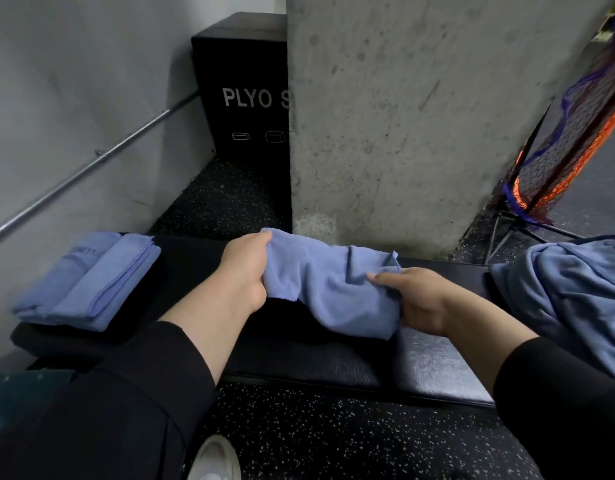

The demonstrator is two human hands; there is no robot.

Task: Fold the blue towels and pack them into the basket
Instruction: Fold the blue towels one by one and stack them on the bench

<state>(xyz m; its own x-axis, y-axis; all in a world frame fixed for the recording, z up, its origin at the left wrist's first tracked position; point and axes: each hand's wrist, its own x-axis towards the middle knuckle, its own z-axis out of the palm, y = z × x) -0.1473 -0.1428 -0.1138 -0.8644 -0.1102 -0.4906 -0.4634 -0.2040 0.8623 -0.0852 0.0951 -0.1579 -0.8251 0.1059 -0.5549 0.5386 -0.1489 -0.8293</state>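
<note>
Head view is showing a bunched blue towel (328, 289) lying lengthwise along the black desk (385, 368), left hand (245, 271) clamping its left end, right hand (417, 299) fingers (385, 276) pinching its right end; both hands are sitting equally close.

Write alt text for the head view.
Both hands grip a crumpled blue towel over a black padded bench, left hand at one end, right hand at the other. Folded towels lie at left, an unfolded pile at right.
</note>
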